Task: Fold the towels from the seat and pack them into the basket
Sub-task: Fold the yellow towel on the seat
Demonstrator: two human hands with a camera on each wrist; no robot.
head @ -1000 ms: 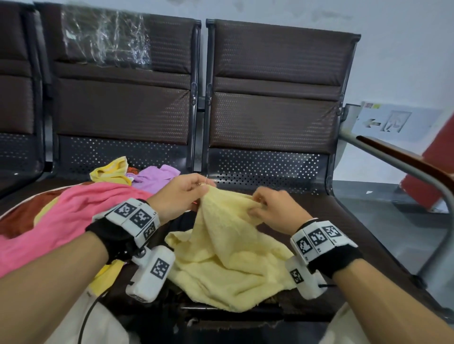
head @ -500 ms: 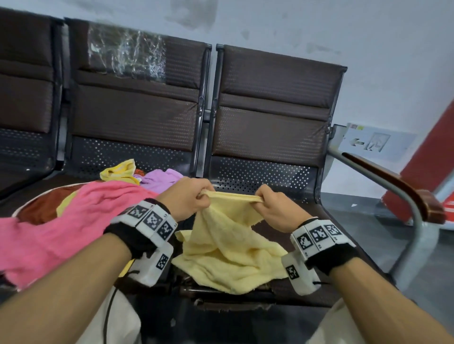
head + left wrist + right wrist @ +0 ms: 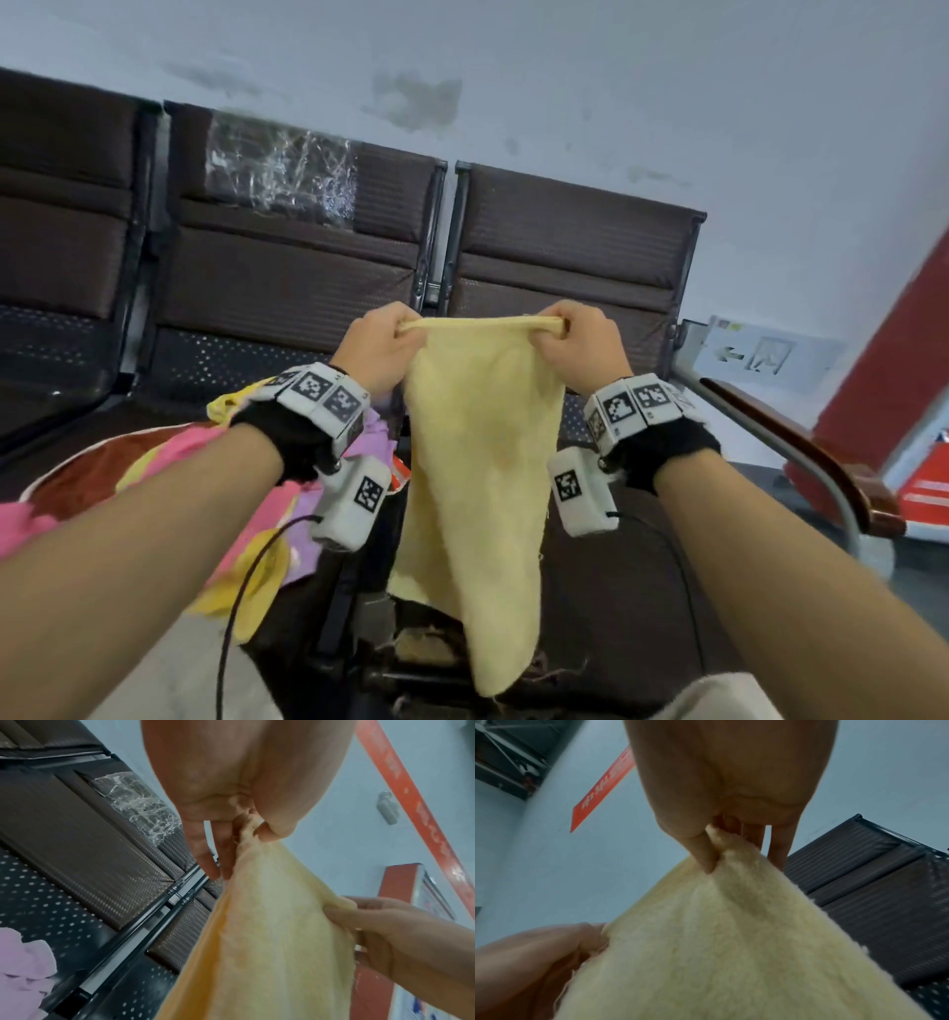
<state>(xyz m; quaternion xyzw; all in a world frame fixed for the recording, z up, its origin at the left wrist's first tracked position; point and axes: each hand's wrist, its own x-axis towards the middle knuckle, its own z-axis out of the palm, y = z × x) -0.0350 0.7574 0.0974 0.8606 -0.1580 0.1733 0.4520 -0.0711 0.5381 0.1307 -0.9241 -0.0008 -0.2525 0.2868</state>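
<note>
A pale yellow towel point(image 3: 480, 462) hangs in the air in front of the brown seats, its top edge stretched level between both hands. My left hand point(image 3: 382, 342) pinches the top left corner, and my right hand point(image 3: 572, 339) pinches the top right corner. In the left wrist view the yellow towel point(image 3: 270, 943) runs from my left hand point(image 3: 246, 833) across to my right hand point(image 3: 359, 914). The right wrist view shows my right hand point(image 3: 713, 850) pinching the yellow towel point(image 3: 718, 953), with my left hand point(image 3: 559, 949) at the other corner. No basket is in view.
A heap of pink, yellow, purple and brown towels point(image 3: 169, 457) lies on the left seat. The purple towel point(image 3: 23, 971) shows in the left wrist view. A metal armrest with a wooden top point(image 3: 801, 447) stands at the right. Chair backs point(image 3: 570, 252) rise behind.
Both hands have risen and moved apart, lifting the yellow towel off the seat and pulling its top edge taut. The head view has tilted upward.
</note>
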